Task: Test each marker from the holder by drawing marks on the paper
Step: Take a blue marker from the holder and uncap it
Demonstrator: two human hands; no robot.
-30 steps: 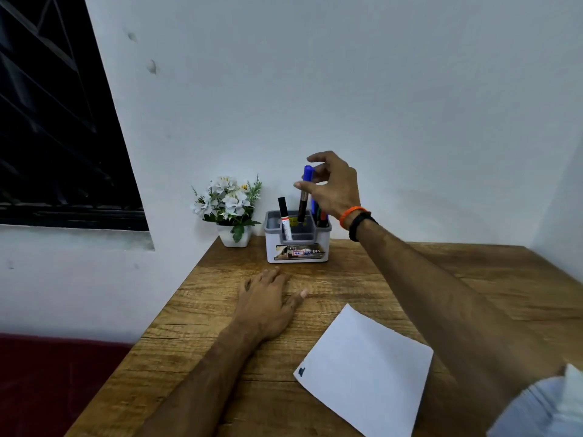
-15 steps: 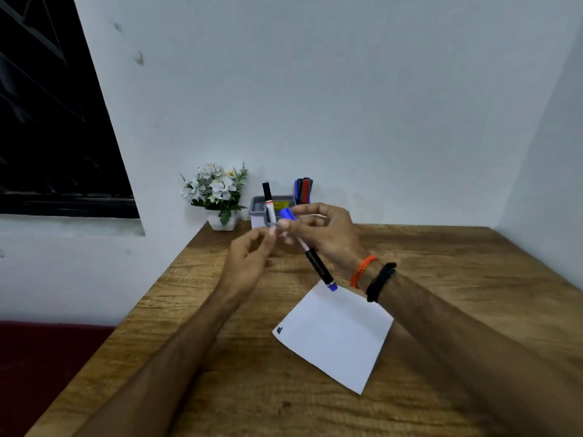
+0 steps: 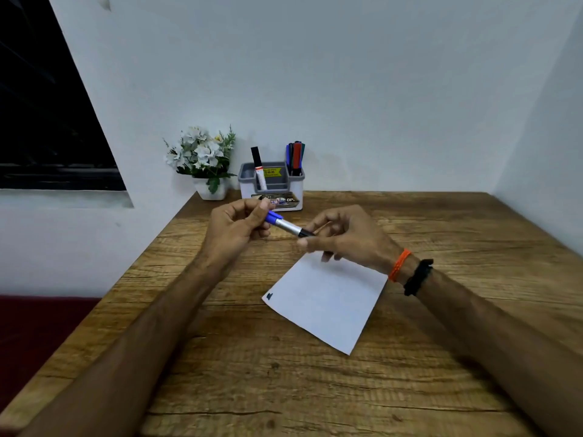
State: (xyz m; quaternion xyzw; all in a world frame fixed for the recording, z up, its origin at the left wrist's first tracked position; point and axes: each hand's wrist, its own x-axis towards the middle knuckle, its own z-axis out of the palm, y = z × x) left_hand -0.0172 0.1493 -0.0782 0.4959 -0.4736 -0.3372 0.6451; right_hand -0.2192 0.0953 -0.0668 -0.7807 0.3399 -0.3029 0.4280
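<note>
1. Blue marker (image 3: 284,224) held in the air over the wooden table (image 3: 441,357), between both hands, just in front of the holder (image 3: 272,187); blue cap end to the left, black end to the right.
2. Left hand (image 3: 235,230) fingers curled round the blue cap end.
3. Right hand (image 3: 345,236) pinches the black end; orange band (image 3: 399,264) and black band (image 3: 418,276) on that wrist.
4. Hands close together, joined only by the marker.
5. Paper (image 3: 328,302) flat on the table at 6 o'clock of the hands, small dark mark (image 3: 269,296) by its left corner.
6. Holder at 12 o'clock of the hands, against the wall; one black-capped marker (image 3: 258,167) in the left part, a bunch of markers (image 3: 295,157) in the right.
7. Flower pot (image 3: 203,162) at 9 o'clock of the holder, just beside it.
</note>
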